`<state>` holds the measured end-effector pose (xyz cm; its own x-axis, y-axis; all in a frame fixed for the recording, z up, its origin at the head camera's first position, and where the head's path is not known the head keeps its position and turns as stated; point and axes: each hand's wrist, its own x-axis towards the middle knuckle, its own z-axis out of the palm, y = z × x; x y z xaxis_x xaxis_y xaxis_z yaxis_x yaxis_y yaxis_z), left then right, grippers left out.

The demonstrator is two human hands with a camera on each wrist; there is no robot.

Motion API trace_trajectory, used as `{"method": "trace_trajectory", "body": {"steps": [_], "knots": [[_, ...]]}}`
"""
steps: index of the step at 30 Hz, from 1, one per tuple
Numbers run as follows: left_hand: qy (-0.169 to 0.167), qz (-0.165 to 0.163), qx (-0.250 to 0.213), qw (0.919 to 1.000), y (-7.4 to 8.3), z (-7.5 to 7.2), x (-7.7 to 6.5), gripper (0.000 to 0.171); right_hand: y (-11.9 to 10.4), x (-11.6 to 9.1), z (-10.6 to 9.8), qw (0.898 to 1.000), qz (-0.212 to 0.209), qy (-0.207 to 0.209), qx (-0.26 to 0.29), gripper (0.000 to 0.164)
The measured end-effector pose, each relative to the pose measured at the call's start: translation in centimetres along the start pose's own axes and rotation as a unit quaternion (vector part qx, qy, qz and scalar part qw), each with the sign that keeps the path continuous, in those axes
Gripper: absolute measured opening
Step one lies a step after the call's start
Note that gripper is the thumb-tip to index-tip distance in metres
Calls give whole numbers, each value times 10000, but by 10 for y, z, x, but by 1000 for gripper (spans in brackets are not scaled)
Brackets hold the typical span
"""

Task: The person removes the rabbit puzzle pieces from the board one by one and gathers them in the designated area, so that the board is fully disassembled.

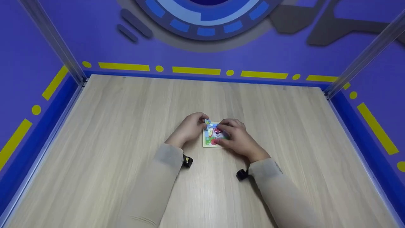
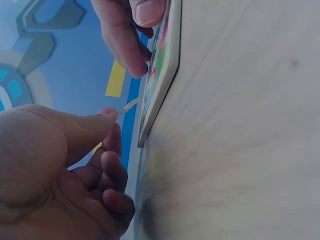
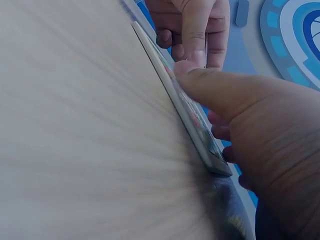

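Note:
A small square jigsaw puzzle board [image 1: 207,143] lies on the table, showing a cartoon animal with red and white fur on a blue and green background. At its far left corner, my left hand [image 1: 189,129] pinches a light blue puzzle piece [image 1: 207,122] between thumb and fingers. The left wrist view shows that thin piece [image 2: 131,105] edge-on, tilted against the board's face. My right hand [image 1: 238,136] lies over the board's right side, thumb and fingers spread on the picture and hiding part of it. In the right wrist view, the thumb reaches over the board [image 3: 187,120].
Around the board spreads a pale wood-grain table [image 1: 126,126]. Blue panels [image 1: 202,60] with yellow stripes close off its back and sides, and metal posts [image 1: 58,41] stand at the back corners. Small black wrist cameras [image 1: 242,174] hang beside the sleeves.

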<state>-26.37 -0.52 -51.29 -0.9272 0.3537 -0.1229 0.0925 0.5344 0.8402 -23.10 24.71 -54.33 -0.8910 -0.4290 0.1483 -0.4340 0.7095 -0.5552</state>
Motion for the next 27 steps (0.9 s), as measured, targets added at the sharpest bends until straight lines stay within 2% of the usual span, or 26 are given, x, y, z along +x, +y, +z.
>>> {"method": "trace_trajectory", "body": {"steps": [5,11,16,22,27], "knots": [[190,-164,-587,9980,0,-9,-1,33,0,1,-1,9995,104,303,-69,55],[198,-167,-1006,9946,-4,-24,-7,32,0,0,-3,9987,315,331,-234,58],[189,-191,-1403,9897,-13,-46,-18,34,-1,0,-4,9977,490,301,-369,63],[273,-378,-2041,9778,-32,-78,-36,33,0,0,-3,9973,458,319,-486,68],[474,-505,-1785,9815,-53,-102,-50,38,0,-2,-1,9969,634,202,-408,74]]}}
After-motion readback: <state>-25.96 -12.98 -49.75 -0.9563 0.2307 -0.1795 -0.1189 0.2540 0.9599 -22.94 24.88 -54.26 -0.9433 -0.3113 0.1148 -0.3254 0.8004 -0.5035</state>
